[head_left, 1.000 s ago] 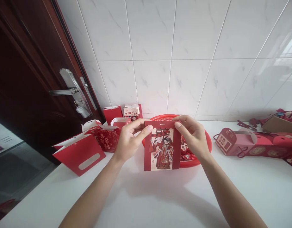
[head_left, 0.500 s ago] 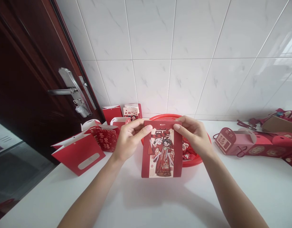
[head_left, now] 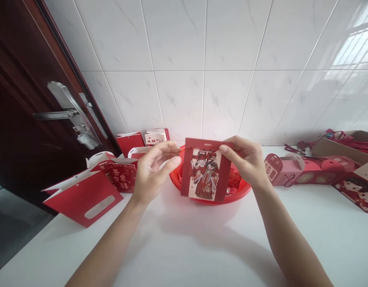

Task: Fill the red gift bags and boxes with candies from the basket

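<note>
Held up before me is a flat red gift bag [head_left: 205, 171] with two cartoon figures in traditional dress on its front. My right hand [head_left: 245, 163] pinches its upper right edge, thumb in front and fingers behind. Just left of the bag, my left hand [head_left: 155, 169] is apart from it, thumb and fingers spread with nothing between them. Behind the bag stands a red plastic basket [head_left: 243, 191] holding small red packets, partly hidden by the bag.
Several red gift bags [head_left: 85, 199] stand at the left, near a dark door [head_left: 19, 79]. Red and pink gift boxes [head_left: 313, 171] line the right side, with a cardboard box [head_left: 333, 147] of ribbons behind. A white tiled wall [head_left: 184, 99] backs the white table [head_left: 172, 247].
My left hand has let go of the bag and moved left. The bag, now in my right hand alone, tilts slightly. The view has turned a little to the right.
</note>
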{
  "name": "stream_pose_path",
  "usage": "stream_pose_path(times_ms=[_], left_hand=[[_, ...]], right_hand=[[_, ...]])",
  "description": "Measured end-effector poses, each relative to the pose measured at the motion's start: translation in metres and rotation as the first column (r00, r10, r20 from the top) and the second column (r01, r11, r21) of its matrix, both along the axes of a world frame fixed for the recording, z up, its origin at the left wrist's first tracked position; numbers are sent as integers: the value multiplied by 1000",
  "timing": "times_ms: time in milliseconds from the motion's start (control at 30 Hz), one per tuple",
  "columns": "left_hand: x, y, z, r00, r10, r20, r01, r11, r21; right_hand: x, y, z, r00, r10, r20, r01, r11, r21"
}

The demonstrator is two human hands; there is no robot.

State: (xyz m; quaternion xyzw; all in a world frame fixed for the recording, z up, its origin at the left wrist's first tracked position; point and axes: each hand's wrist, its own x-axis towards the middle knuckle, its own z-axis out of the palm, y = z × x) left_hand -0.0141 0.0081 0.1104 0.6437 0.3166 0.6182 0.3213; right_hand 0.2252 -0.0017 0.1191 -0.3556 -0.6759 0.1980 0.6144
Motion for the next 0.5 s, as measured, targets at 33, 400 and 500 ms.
stream_pose_path(times_ms=[33, 400, 500], left_hand=[[1, -1, 0, 1000, 27, -3, -27, 999, 35], [51, -7, -65, 686, -175, -706, 357, 927, 117], [56, -6, -78, 588, -37, -808, 329, 924, 197]], right_hand=[[4, 2, 0, 998, -64, -16, 64, 998, 25], [34, 9, 3, 922, -386, 14, 371, 895, 249], [67, 2, 9, 877, -472, -89, 478, 841, 253]])
